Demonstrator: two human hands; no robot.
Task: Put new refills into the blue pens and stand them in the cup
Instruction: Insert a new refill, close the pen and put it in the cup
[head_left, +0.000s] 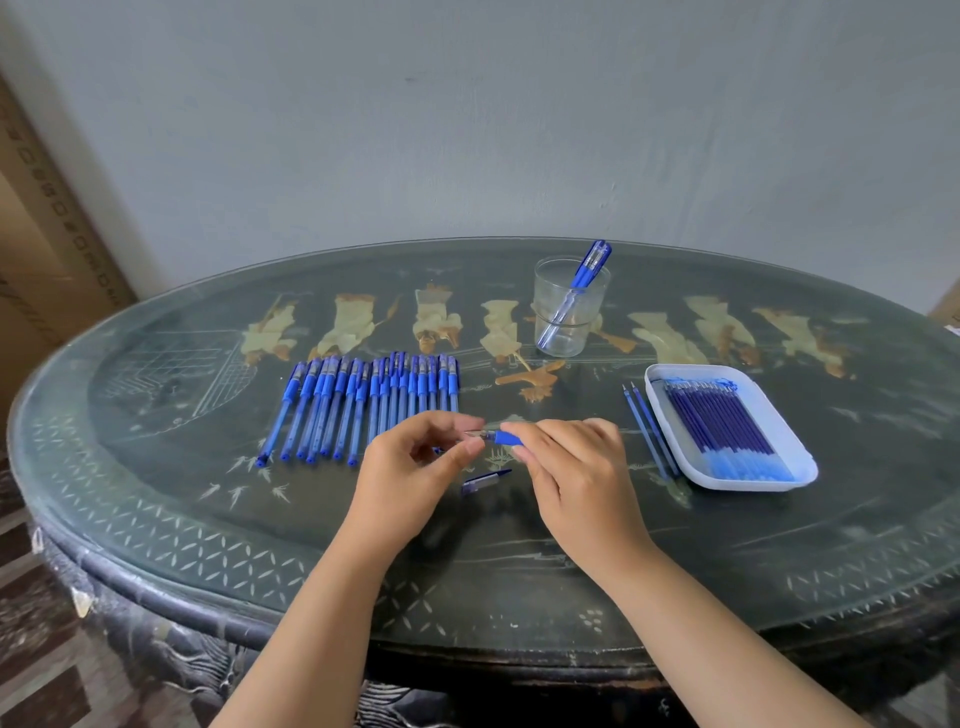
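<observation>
A blue pen (503, 437) is held level between both hands above the table's middle. My right hand (569, 467) grips its blue grip and barrel; my left hand (415, 457) pinches the tip end with thumb and forefinger. A pen cap (485, 481) lies on the table just below the hands. Several blue pens (363, 405) lie in a row behind my left hand. A clear cup (569, 312) at the back holds two pens (584, 283) leaning right. A white tray (802, 470) at the right holds several blue refills (722, 431).
Two loose refills (649, 431) lie on the table just left of the tray. The dark oval table (208, 519) has a glass top with inlaid figures. A grey wall stands behind it, and a cardboard box (36, 234) is at the far left.
</observation>
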